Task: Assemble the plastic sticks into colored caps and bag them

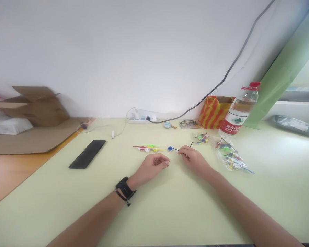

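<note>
The right hand (pixel 192 159) pinches the blue stick (pixel 175 149); the left hand (pixel 153 165) curls nearby, and I cannot tell if it holds anything; the blue disc (pixel 170 149) lies left of the right hand's fingertips; the stick looks light, stiff, perhaps snappable, best gripped mid-shaft.

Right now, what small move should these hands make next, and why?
Perhaps the left hand could reach forward to steady the blue round piece: that piece lies just beyond it, nothing visible is held there, and the right hand appears to pinch the blue stick beside the piece.
</note>
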The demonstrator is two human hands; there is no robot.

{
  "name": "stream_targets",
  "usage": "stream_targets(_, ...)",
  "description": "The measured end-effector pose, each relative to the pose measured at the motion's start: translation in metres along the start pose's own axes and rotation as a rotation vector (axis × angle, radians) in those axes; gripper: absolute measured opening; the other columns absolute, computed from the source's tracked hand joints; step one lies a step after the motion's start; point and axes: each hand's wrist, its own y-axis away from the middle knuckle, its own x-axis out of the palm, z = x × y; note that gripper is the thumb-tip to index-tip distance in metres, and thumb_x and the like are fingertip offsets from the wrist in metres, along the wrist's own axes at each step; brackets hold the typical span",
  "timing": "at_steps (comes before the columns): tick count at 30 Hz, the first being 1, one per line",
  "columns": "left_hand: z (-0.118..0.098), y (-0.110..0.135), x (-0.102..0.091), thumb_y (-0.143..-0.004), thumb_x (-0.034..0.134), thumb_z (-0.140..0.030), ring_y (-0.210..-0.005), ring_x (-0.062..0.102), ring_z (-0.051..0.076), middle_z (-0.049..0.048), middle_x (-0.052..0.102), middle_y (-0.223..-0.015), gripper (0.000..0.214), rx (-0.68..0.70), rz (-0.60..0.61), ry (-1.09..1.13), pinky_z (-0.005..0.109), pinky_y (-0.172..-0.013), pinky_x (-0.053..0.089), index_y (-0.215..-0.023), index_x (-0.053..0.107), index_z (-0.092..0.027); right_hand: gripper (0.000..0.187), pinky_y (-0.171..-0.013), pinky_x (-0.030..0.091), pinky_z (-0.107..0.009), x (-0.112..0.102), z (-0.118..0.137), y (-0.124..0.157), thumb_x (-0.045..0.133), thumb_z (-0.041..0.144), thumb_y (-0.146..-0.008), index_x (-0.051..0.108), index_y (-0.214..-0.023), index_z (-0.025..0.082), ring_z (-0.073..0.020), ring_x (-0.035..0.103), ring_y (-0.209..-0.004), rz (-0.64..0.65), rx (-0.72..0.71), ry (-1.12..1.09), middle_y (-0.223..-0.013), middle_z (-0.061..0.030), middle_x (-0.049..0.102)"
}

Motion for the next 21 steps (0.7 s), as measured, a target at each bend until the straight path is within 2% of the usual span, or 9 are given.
stream_targets(5, 0.002, 0.0, -0.001, -0.089, 0.07, -0.044, -0.087, 0.07, 0.021, 0.008, 0.074, -0.092, 0.028, 0.001, 0.006, -0.007, 0.033, -0.081, 0.055, -0.096, 0.076, -0.017, 0.032, -0.085, 0.053, -0.036, 0.002, 0.0, 0.0, 0.042, 0.005, -0.09, 0.068, -0.1, 0.023, -0.0222, 0.07, -0.095, 0.012, 0.006, 0.06, -0.109, -0.0066, 0.072)
stream_targets(9, 0.003, 0.0, -0.001, -0.089, 0.069, -0.044, -0.086, 0.07, 0.021, 0.008, 0.074, -0.091, 0.029, 0.003, 0.008, -0.02, 0.033, -0.079, 0.055, -0.096, 0.075, -0.016, 0.031, -0.081, 0.051, -0.033, 0.001, 0.002, 0.0, 0.042, 0.005, -0.09, 0.066, -0.098, 0.022, -0.0211, 0.069, -0.091, 0.02, 0.016, 0.084, -0.106, -0.0063, 0.072)
stream_targets(15, 0.002, -0.001, -0.001, -0.088, 0.071, -0.038, -0.083, 0.067, 0.019, 0.007, 0.073, -0.09, 0.023, 0.026, -0.017, -0.013, 0.032, -0.078, 0.055, -0.094, 0.075, -0.017, 0.021, -0.071, 0.043, -0.03, -0.012, 0.017, 0.001, 0.046, 0.006, -0.083, 0.059, -0.082, 0.022, -0.0191, 0.064, -0.077, 0.063, 0.035, 0.146, -0.086, -0.0031, 0.069)
stream_targets(21, 0.0, 0.001, 0.0, -0.087, 0.071, -0.035, -0.08, 0.066, 0.018, 0.0066, 0.073, -0.09, 0.019, 0.061, -0.05, -0.067, 0.031, -0.076, 0.054, -0.096, 0.074, -0.018, 0.019, -0.059, 0.032, -0.028, -0.028, 0.03, 0.001, 0.045, 0.009, -0.078, 0.044, -0.065, 0.022, -0.0155, 0.048, -0.06, 0.12, 0.101, 0.133, -0.063, 0.0012, 0.055)
